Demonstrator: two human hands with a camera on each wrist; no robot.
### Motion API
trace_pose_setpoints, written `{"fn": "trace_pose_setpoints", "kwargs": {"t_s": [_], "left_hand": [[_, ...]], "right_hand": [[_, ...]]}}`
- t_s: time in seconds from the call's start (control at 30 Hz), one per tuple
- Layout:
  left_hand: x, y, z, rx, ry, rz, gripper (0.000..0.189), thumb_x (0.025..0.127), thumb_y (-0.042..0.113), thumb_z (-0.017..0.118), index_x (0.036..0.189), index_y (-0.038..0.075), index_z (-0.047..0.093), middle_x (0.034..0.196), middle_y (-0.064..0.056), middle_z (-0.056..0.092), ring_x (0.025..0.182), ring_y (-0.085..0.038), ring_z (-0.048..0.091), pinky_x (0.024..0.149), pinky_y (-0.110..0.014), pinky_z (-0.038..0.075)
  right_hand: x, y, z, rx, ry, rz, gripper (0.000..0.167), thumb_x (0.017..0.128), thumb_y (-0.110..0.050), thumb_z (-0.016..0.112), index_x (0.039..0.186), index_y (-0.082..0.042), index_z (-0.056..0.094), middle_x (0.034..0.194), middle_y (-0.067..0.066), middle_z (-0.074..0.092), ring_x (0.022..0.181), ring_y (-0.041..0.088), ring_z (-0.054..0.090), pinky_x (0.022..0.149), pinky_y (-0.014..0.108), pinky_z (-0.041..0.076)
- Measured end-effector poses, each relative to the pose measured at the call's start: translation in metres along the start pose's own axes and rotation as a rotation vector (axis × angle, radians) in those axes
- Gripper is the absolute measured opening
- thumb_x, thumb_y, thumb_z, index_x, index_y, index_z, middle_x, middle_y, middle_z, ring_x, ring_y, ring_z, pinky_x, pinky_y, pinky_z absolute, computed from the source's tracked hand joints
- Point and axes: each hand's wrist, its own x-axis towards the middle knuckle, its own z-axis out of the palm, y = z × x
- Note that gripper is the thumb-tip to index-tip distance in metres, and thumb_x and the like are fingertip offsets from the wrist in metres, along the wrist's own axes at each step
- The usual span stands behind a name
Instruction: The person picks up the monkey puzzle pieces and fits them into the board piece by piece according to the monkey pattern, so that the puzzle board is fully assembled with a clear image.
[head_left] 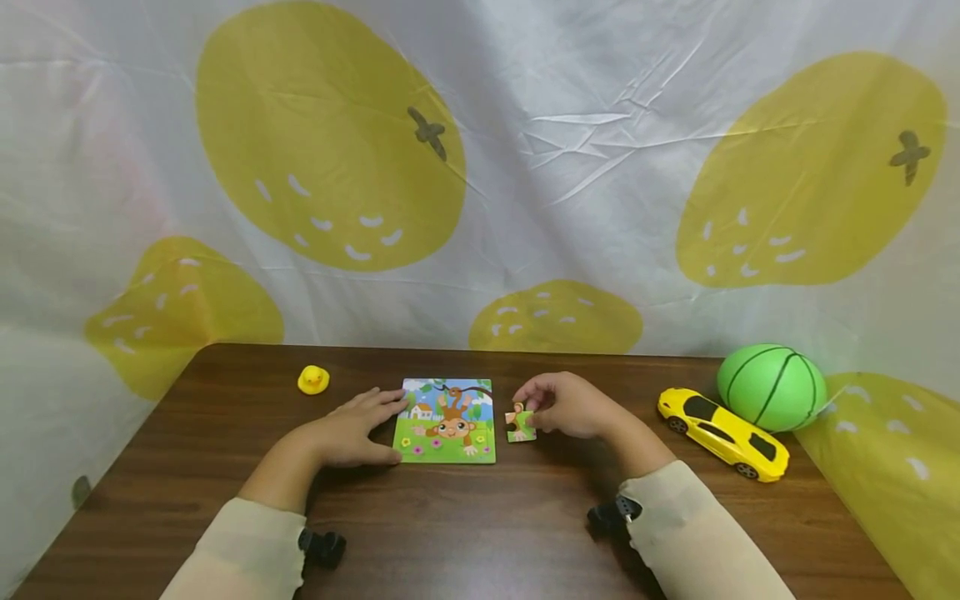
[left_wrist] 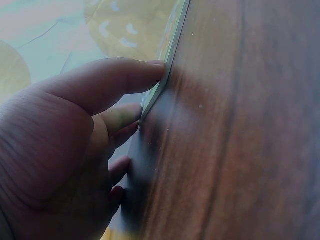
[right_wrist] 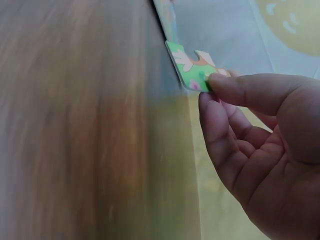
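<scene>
A square puzzle board (head_left: 446, 421) with a cartoon monkey, a small house and flowers lies flat on the table. My left hand (head_left: 356, 429) rests at its left side, thumb by the near corner and fingertips by the far one. In the left wrist view the thumb (left_wrist: 125, 80) touches the board's edge. Just right of the board, my right hand (head_left: 566, 406) pinches a puzzle piece (right_wrist: 187, 67) by its right side between thumb and fingers. The piece is mostly green, with a pink flower and a notch.
A yellow rubber duck (head_left: 313, 380) sits at the back left of the brown wooden table (head_left: 465, 533). On the right, a yellow toy car (head_left: 722, 433) stands beside a green ball (head_left: 772, 387). Behind the table hangs a white curtain (head_left: 555, 208) with yellow fruit prints.
</scene>
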Motion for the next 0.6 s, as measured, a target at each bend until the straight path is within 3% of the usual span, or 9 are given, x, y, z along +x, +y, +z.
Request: {"fn": "trace_pose_setpoints", "kwargs": {"t_s": [0.6], "left_hand": [[0.000, 0.002, 0.000, -0.011, -0.011, -0.010, 0.093, 0.091, 0.053, 0.076, 0.168, 0.017, 0.037, 0.180, -0.003, 0.024, 0.168, -0.043, 0.009, 0.130, -0.075, 0.012]], "right_hand": [[0.024, -0.034, 0.038, 0.100, -0.084, -0.063, 0.030, 0.092, -0.002, 0.078, 0.121, -0.008, 0.076, 0.094, 0.005, 0.072, 0.073, 0.013, 0.067, 0.071, 0.038, 0.063]]}}
